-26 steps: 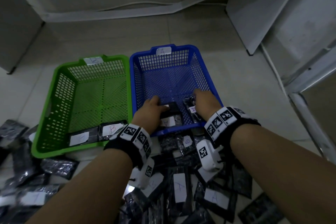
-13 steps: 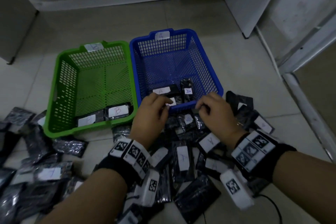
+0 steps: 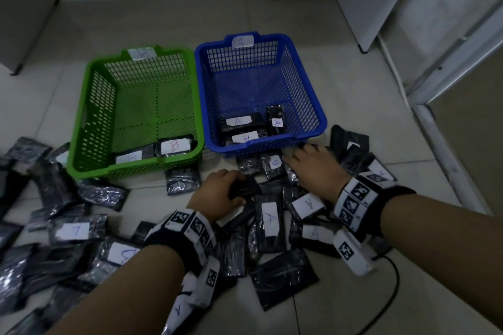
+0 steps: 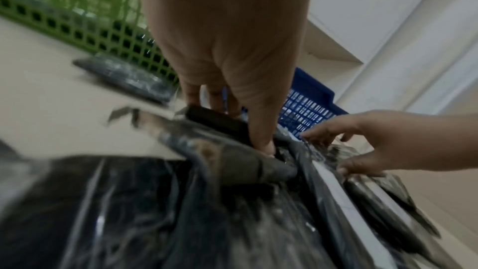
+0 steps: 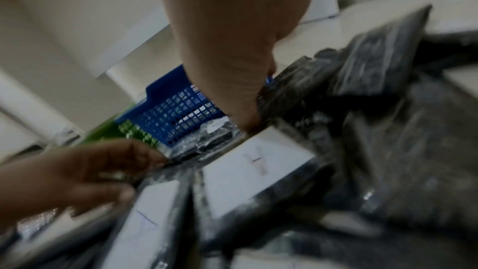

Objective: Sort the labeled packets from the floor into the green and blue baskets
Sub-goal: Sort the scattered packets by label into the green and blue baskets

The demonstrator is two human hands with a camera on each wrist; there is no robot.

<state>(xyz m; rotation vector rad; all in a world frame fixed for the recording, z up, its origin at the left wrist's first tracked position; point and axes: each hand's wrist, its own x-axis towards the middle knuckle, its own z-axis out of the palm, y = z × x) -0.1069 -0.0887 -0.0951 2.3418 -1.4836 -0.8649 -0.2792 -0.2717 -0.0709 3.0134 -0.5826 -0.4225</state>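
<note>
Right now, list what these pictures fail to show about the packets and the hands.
- Left hand: grips a dark packet; its label faces away in head and left wrist views.
- Right hand: its fingertips are hidden behind the hand; the right wrist view is blurred.
- Green basket: the near packet's label is too faint to read.

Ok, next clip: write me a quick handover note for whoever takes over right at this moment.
Left hand: grips a dark packet on the floor pile.
Right hand: fingers spread over packets beside the blue basket; whether it holds one cannot be told.
Done: three A packets in the blue basket, two packets in the green basket, one marked B.
Left: many packets lie on the floor.
</note>
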